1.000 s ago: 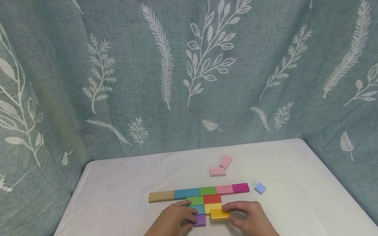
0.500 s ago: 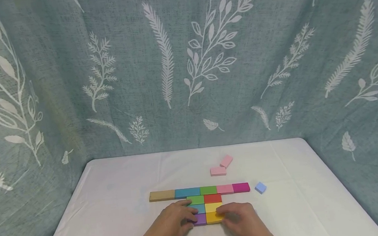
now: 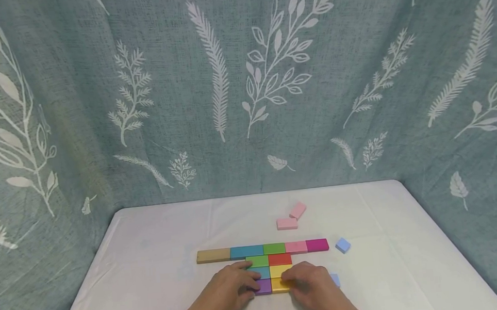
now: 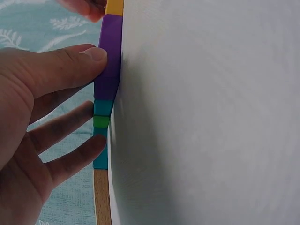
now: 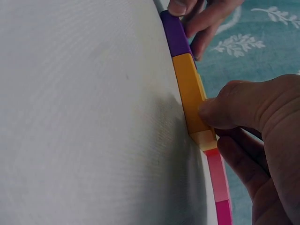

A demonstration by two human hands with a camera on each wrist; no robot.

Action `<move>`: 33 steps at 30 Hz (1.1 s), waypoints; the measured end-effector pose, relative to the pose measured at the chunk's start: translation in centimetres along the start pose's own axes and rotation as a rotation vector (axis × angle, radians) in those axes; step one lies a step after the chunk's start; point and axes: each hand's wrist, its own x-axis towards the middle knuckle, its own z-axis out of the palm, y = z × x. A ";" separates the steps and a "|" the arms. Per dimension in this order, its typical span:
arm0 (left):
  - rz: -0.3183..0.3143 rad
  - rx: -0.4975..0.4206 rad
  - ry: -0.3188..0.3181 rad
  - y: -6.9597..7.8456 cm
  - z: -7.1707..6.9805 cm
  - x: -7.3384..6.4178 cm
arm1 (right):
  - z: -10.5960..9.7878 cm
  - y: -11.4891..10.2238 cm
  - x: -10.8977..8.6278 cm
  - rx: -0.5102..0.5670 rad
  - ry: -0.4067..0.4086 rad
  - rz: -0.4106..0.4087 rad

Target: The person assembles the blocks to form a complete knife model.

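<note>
My right hand [image 3: 316, 288] pinches an orange-yellow block [image 3: 278, 286] that lies flat against the right end of a purple block [image 3: 265, 287]. In the right wrist view, the thumb presses on the orange-yellow block's near edge. My left hand [image 3: 226, 290] holds the purple block, its thumb [image 4: 96, 55] on the near side and other fingers reaching over the left edges of the blocks behind. Beyond the purple one lie a teal block [image 3: 264, 272] and a green block [image 3: 259, 261]. A pale yellow block [image 3: 278, 271] and a red block [image 3: 280, 259] stand behind the orange-yellow one.
A row of tan [image 3: 213, 256], teal [image 3: 246, 251], green, pink and magenta blocks [image 3: 317, 245] adjoins these at the back. Two loose pink blocks [image 3: 287, 224] lie farther off. One light blue block [image 3: 343, 245] sits right of the row; another [image 3: 336, 280] is partly behind my right hand.
My right hand has moved left, bringing the orange-yellow block up against the purple one. A light blue block now shows past the right hand. The left hand has stayed put.
</note>
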 end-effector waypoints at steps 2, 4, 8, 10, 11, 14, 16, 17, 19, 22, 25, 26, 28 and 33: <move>0.003 0.001 0.007 0.0 0.0 0.0 | 0.0 0.0 0.0 -0.005 0.003 -0.001; 0.008 0.003 0.014 0.0 0.0 0.1 | 0.0 0.0 -0.1 -0.007 0.011 -0.010; 0.002 0.004 0.012 0.1 0.0 0.1 | 0.0 0.0 -0.1 -0.008 0.016 -0.018; -0.004 0.000 0.005 0.2 0.0 0.1 | 0.0 0.0 0.0 -0.009 0.016 -0.021; -0.007 -0.002 0.002 0.2 0.0 0.1 | 0.0 0.0 0.0 -0.009 0.014 -0.019; -0.009 -0.004 -0.001 0.2 0.0 0.1 | -0.1 -0.1 0.0 -0.011 0.011 -0.022; -0.006 -0.002 0.002 0.2 0.1 0.1 | -0.1 -0.1 0.1 -0.010 0.009 -0.022; -0.004 -0.001 0.005 0.2 0.1 0.2 | -0.1 -0.1 0.1 -0.009 0.007 -0.021; -0.001 -0.001 0.010 0.1 0.1 0.2 | -0.2 0.0 0.1 -0.005 0.004 -0.020; 0.005 0.002 0.013 0.1 0.1 0.1 | -0.1 0.0 0.1 0.002 -0.002 -0.011; 0.020 0.009 0.021 0.1 0.1 0.1 | -0.1 0.0 0.1 0.004 -0.001 -0.016; 0.020 0.010 0.021 0.1 0.1 0.1 | -0.2 -0.1 0.1 0.004 -0.009 -0.009; 0.017 0.009 0.020 0.1 0.1 0.1 | -0.3 -0.1 0.2 0.006 -0.014 -0.006; 0.002 -0.014 0.005 0.1 0.1 0.1 | -1.7 -0.4 0.6 0.046 -0.050 0.078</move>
